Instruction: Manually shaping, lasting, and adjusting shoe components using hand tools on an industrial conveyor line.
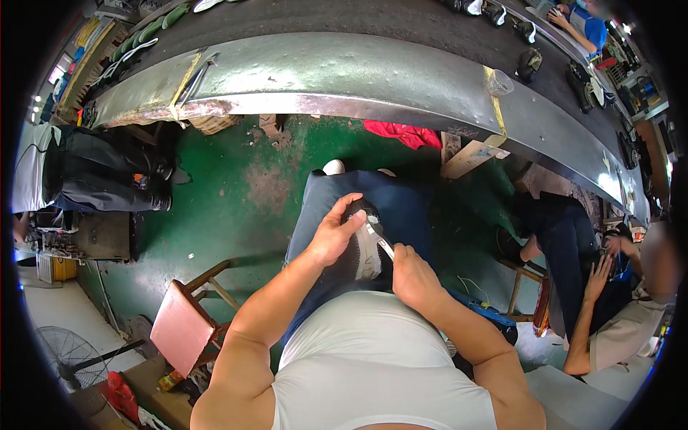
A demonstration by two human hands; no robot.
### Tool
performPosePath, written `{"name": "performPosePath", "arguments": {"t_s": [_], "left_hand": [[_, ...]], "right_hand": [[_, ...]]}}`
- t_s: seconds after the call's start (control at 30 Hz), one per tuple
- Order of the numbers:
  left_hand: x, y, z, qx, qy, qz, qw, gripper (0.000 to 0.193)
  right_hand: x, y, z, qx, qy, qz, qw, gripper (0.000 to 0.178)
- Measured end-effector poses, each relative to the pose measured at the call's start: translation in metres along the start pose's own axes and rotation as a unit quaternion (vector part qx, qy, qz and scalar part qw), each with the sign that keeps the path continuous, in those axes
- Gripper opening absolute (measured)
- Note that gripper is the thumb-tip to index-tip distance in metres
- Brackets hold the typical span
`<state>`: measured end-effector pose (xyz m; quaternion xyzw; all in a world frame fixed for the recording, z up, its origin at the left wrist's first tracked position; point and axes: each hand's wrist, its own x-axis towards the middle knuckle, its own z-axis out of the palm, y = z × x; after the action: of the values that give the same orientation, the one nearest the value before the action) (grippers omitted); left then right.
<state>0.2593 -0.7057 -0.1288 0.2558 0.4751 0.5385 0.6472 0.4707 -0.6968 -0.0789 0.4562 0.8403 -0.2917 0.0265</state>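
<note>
A dark shoe [369, 264] with a pale underside facing up rests over my lap, on the dark blue trousers [315, 208]. My left hand [335, 235] is closed around its far left side, thumb pressed on the top near the toe end. My right hand [416, 278] grips a slim silver hand tool [385, 247], whose exact kind I cannot make out. The tool's tip points away from me and meets the shoe's underside close to my left thumb. Part of the shoe's near end is dark and hard to tell from the trousers.
A metal-edged bench [301, 72] with a dark belt runs across ahead, bearing several shoes [530, 64]. A pink-topped stool [185, 326] and a fan [68, 358] stand at left. A co-worker [609, 287] sits at right; another person's legs [107, 172] show at left. Red cloth [405, 135] lies beneath the bench.
</note>
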Motion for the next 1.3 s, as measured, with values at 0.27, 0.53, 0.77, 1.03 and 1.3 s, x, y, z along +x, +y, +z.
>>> {"name": "performPosePath", "arguments": {"t_s": [0.27,0.53,0.77,1.03,1.3], "left_hand": [[-0.037,0.034,-0.007,0.183,0.031,0.294,0.938,0.079],[-0.064,0.056,-0.008,0.415,-0.051,0.475,0.774,0.106],[-0.068,0.049,-0.014,0.45,-0.062,0.443,0.773,0.113],[-0.062,0.047,-0.033,0.456,-0.078,0.416,0.782,0.121],[-0.031,0.097,-0.005,0.496,-0.028,0.27,0.825,0.089]], "right_hand": [[-0.035,0.052,-0.026,0.296,-0.154,-0.151,0.93,0.026],[0.002,0.045,-0.027,0.339,0.063,-0.183,0.921,0.022],[0.048,-0.011,-0.042,0.384,0.058,-0.248,0.887,0.031],[0.083,-0.034,-0.038,0.529,-0.057,-0.204,0.822,0.039],[0.138,-0.039,-0.089,0.362,0.011,-0.152,0.92,0.032]]}}
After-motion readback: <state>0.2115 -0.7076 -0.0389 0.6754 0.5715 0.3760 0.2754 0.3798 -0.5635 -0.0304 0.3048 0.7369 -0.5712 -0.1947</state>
